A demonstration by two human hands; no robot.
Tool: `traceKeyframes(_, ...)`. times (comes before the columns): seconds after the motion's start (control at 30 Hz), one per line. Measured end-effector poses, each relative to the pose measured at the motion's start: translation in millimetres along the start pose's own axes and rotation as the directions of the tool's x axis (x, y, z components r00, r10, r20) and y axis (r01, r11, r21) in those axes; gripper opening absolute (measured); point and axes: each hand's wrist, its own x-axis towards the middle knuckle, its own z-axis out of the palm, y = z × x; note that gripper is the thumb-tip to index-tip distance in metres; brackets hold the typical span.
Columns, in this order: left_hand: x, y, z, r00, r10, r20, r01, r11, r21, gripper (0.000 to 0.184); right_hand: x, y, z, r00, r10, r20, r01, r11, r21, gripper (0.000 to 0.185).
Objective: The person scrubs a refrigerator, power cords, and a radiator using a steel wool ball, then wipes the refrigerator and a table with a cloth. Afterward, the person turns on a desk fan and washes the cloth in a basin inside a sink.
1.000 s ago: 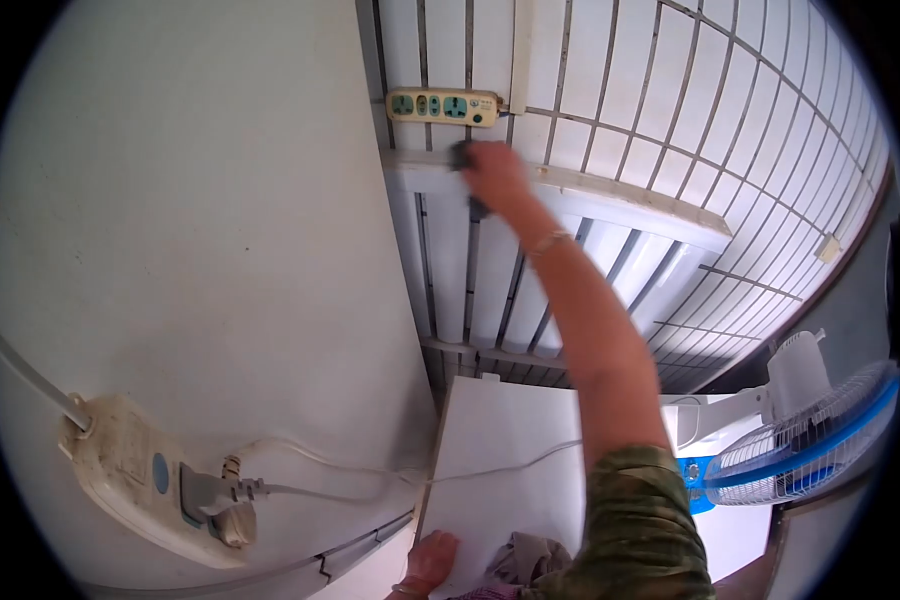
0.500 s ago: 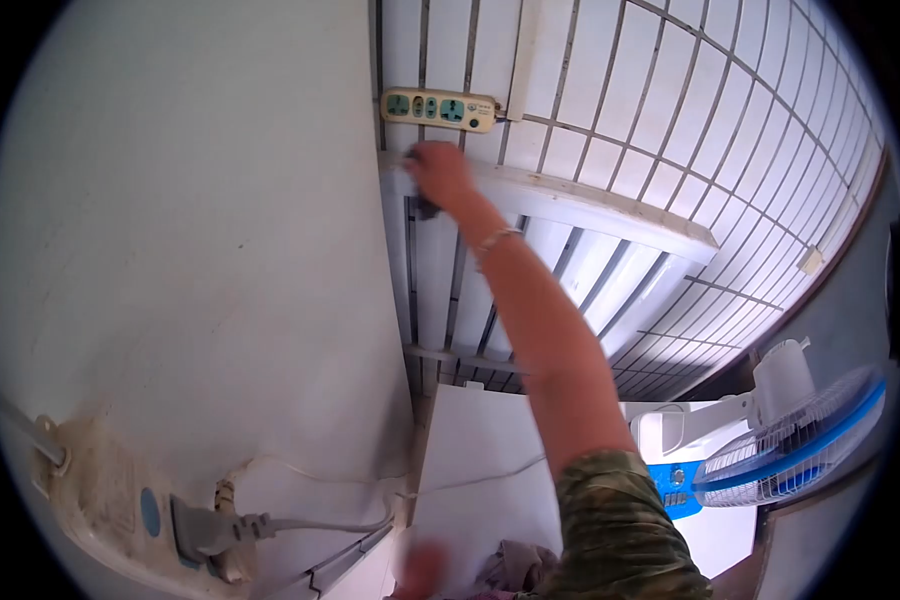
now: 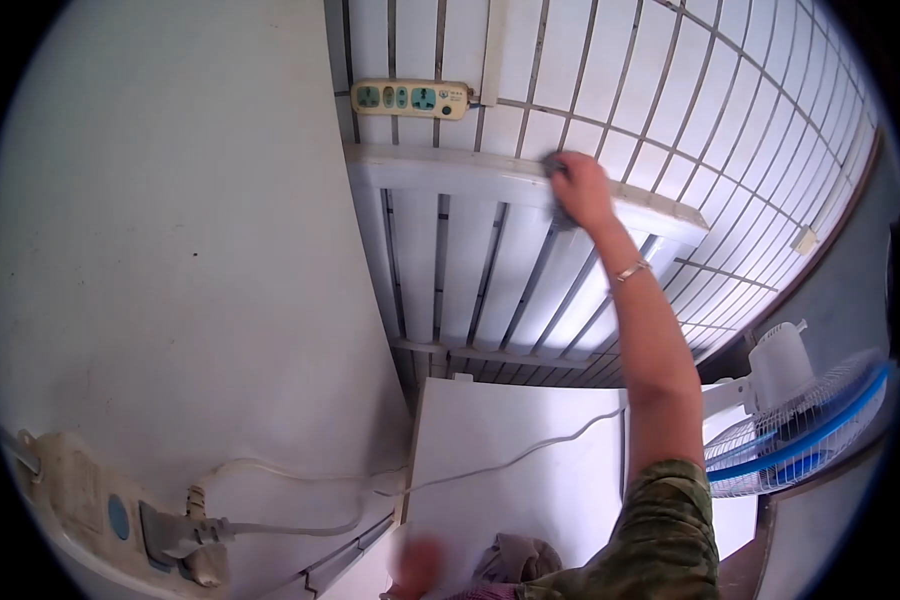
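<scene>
My right hand (image 3: 582, 190) is closed round a dark grey cloth (image 3: 562, 215) and presses it on the top ledge of a white radiator (image 3: 450, 180). Part of the cloth hangs over the ledge's front, above the upright slats. Low in the view, my left hand (image 3: 418, 565) is smeared by motion, so its fingers do not show. Near it, a crumpled greyish-brown cloth (image 3: 518, 558) lies on a white surface.
On the tiled wall above the radiator is a power strip (image 3: 410, 98). A large white panel (image 3: 190, 250) fills the left. At lower left, another power strip (image 3: 75, 490) holds a plug (image 3: 175, 535); its cord crosses the white surface. A blue-and-white fan (image 3: 800, 430) stands at right.
My right hand has slid to the right along the radiator's ledge with the dark cloth, from under the power strip to past the middle. The view has shifted slightly.
</scene>
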Motion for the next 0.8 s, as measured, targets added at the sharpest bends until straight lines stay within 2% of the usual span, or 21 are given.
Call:
traceKeyframes(0.03,-6.0,-2.6,11.5,1.0,-0.011,0.026,0.012,0.999,-0.042,0.035,-4.0,5.4,-23.9,0.994,0.097,0.056,-0.097,0.995,-0.013,0.026)
traceKeyframes(0.13,-16.1,7.1,24.9,0.992,-0.048,0.12,0.068,0.983,-0.169,0.043,-4.1,-2.0,-16.1,0.976,0.218,0.008,-0.217,0.974,-0.069,0.024)
traceKeyframes(0.2,-15.3,7.1,18.7,0.98,-0.064,0.186,0.11,0.962,-0.248,0.046,6.6,-28.0,17.4,0.982,0.189,-0.012,-0.19,0.981,-0.039,0.023)
traceKeyframes(0.27,-8.4,1.5,4.3,0.97,-0.084,0.229,0.15,0.945,-0.291,0.046,27.6,-72.4,34.4,0.96,0.22,0.172,-0.23,0.972,0.04,0.022)
traceKeyframes(0.33,0.2,-1.1,-7.8,0.959,-0.097,0.265,0.178,0.937,-0.301,0.047,34.9,-92.9,44.7,0.978,0.125,0.166,-0.151,0.976,0.158,0.019)
traceKeyframes(0.43,8.0,-5.6,-20.8,0.943,-0.111,0.313,0.212,0.927,-0.309,0.048,22.3,-56.8,26.0,0.971,0.142,0.192,-0.14,0.99,-0.024,0.017)
traceKeyframes(0.53,16.3,-6.9,-33.0,0.93,-0.125,0.344,0.245,0.912,-0.329,0.049,-23.5,40.2,-29.2,0.991,0.125,-0.056,-0.129,0.989,-0.071,0.019)
traceKeyframes(0.6,21.0,-7.2,-43.0,0.924,-0.126,0.362,0.257,0.903,-0.343,0.049,-36.8,66.2,-79.6,0.95,0.311,-0.002,-0.308,0.94,-0.146,0.022)
traceKeyframes(0.63,23.3,-10.7,-48.4,0.92,-0.132,0.37,0.268,0.9,-0.344,0.049,-38.5,70.2,-91.9,0.934,0.356,-0.028,-0.355,0.919,-0.169,0.022)
traceKeyframes(0.73,26.9,-8.1,-62.6,0.903,-0.13,0.41,0.29,0.888,-0.358,0.05,-30.3,42.1,-68.4,0.917,0.396,-0.054,-0.399,0.9,-0.174,0.022)
traceKeyframes(0.77,33.3,-11.4,-69.8,0.894,-0.125,0.43,0.296,0.886,-0.358,0.051,-28.6,33.3,-45.7,0.943,0.31,-0.117,-0.325,0.936,-0.136,0.022)
traceKeyframes(0.8,35.8,-12.0,-74.0,0.884,-0.119,0.452,0.301,0.885,-0.356,0.051,-22.1,17.5,-32.7,0.951,0.304,-0.064,-0.307,0.951,-0.046,0.022)
